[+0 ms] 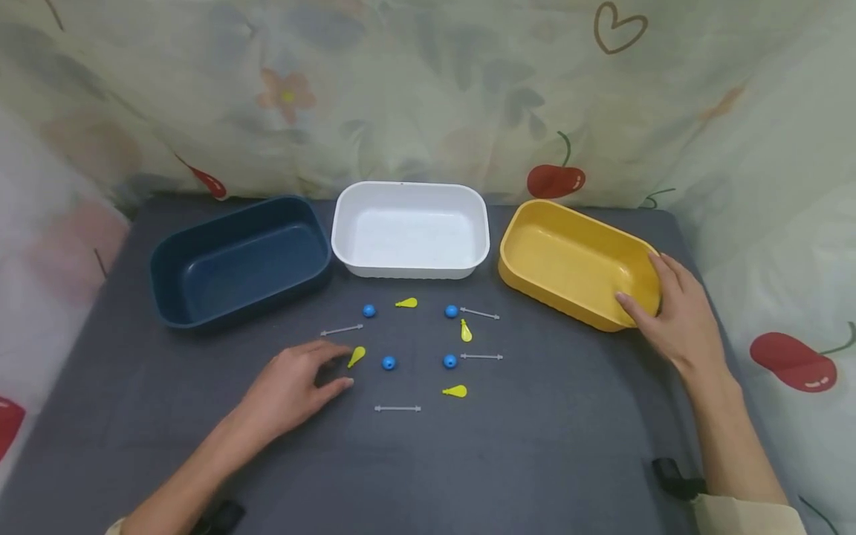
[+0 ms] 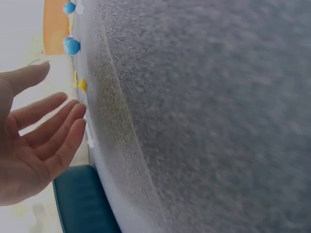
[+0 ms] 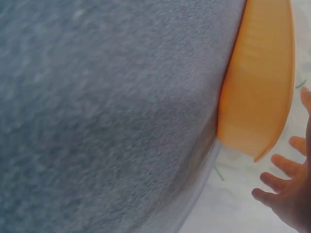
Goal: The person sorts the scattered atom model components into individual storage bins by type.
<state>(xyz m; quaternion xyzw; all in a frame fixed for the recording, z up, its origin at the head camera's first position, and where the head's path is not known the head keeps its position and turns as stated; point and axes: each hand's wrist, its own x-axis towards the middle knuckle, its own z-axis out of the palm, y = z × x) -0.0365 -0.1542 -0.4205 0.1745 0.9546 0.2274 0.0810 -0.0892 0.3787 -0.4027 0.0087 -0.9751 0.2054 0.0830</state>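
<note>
My left hand (image 1: pixel 289 388) hovers over the cloth with thumb and fingers apart around a small yellow teardrop-shaped piece (image 1: pixel 357 357); nothing is between them. In the left wrist view, the fingers of the left hand (image 2: pixel 41 141) are loosely bent. My right hand (image 1: pixel 689 319) is at the right end of the yellow tray (image 1: pixel 568 297), thumb above its front rim. The right wrist view has the right hand (image 3: pixel 289 187) spread beside the yellow tray (image 3: pixel 257 82); contact is unclear. Blue beads (image 1: pixel 388 362), more yellow pieces (image 1: pixel 455 391) and thin grey rods (image 1: pixel 397 409) lie scattered mid-table.
A dark blue tray (image 1: pixel 241 312) stands at the back left and a white tray (image 1: pixel 411 273) at the back centre. Grey cloth (image 1: pixel 521 461) covers the table. A patterned curtain (image 1: pixel 414 96) hangs behind and along the sides.
</note>
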